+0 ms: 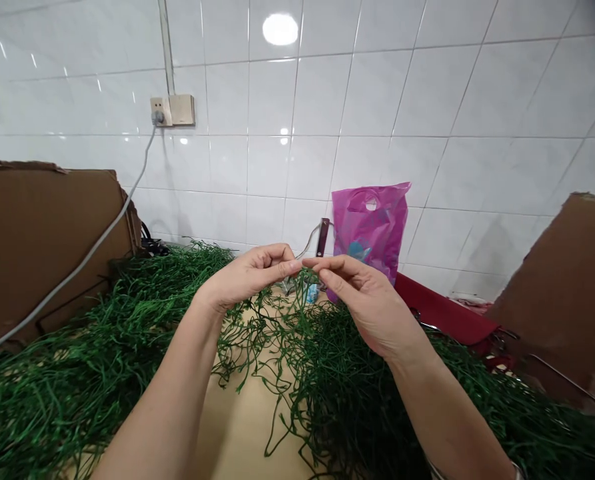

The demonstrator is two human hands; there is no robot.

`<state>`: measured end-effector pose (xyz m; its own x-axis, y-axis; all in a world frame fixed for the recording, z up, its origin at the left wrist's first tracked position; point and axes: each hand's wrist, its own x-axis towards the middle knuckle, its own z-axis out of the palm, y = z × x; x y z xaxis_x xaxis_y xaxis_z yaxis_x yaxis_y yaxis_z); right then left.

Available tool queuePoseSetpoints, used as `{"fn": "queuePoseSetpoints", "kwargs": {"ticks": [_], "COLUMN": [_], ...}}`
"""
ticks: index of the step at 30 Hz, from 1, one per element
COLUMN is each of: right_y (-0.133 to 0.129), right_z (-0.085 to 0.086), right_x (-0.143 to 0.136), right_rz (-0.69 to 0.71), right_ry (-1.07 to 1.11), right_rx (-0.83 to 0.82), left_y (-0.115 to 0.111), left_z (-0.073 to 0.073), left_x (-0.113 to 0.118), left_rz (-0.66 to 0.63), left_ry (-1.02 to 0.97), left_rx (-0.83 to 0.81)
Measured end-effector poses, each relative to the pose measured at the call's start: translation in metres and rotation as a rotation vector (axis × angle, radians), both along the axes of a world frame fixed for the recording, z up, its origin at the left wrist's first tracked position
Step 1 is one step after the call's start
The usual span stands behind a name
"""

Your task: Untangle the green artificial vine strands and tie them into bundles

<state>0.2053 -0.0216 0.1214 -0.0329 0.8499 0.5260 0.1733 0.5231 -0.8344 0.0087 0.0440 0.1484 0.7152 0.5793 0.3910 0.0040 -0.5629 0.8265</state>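
Observation:
Both hands meet above the middle of the table, fingertips nearly touching. My left hand [257, 272] pinches a thin green strand between thumb and fingers. My right hand [360, 293] is closed in a pinch on the same strand clump, its thumb against the forefinger. From the fingertips a tangle of green plastic-looking strands [304, 320] hangs down. Beneath my right hand lies a dense dark pile of strands [357, 380], and left of my left arm spreads another big heap of green strands [102, 353]. The exact bit between the fingertips is too small to make out.
A soldering-iron-like tool with a dark handle [322, 237] stands by the wall beside a purple plastic bag [370, 227]. A red pouch [447, 310] lies behind the right heap. Cardboard boxes [47, 240] flank the table [242, 427]. A grey cable [102, 237] runs to a wall socket [160, 112].

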Motion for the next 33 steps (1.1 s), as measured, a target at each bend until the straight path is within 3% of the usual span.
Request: {"fn": "queuePoseSetpoints", "kwargs": {"ticks": [5,10,18,22,27,30,33], "right_y": [0.004,0.008,0.004,0.001,0.012,0.020,0.021], "right_z": [-0.006,-0.009,-0.001,0.002,-0.010,-0.016,-0.013], "right_x": [-0.005,-0.009,0.006,0.010,0.010,0.014,0.026], "right_rz": [0.087,-0.006,-0.349,-0.402,-0.559,-0.532,-0.389], "right_ry": [0.117,0.160,-0.423,-0.514,-0.547,-0.498,-0.449], "right_rx": [-0.078,-0.052,0.159,0.186,0.132,0.088,0.028], "left_y": [0.001,0.001,0.001,0.002,-0.001,-0.002,-0.003], "left_z": [0.000,0.000,-0.001,-0.003,-0.011,-0.015,-0.013], "left_x": [0.001,0.001,0.002,0.007,0.025,0.032,0.029], "left_rz": [0.032,0.046,0.094,0.100,0.134,0.169,0.167], "left_ry": [-0.011,0.019,0.115,0.145,0.259,0.292,0.280], "left_rx": [0.030,0.082,0.108,0.145,0.267,0.332,0.299]}}
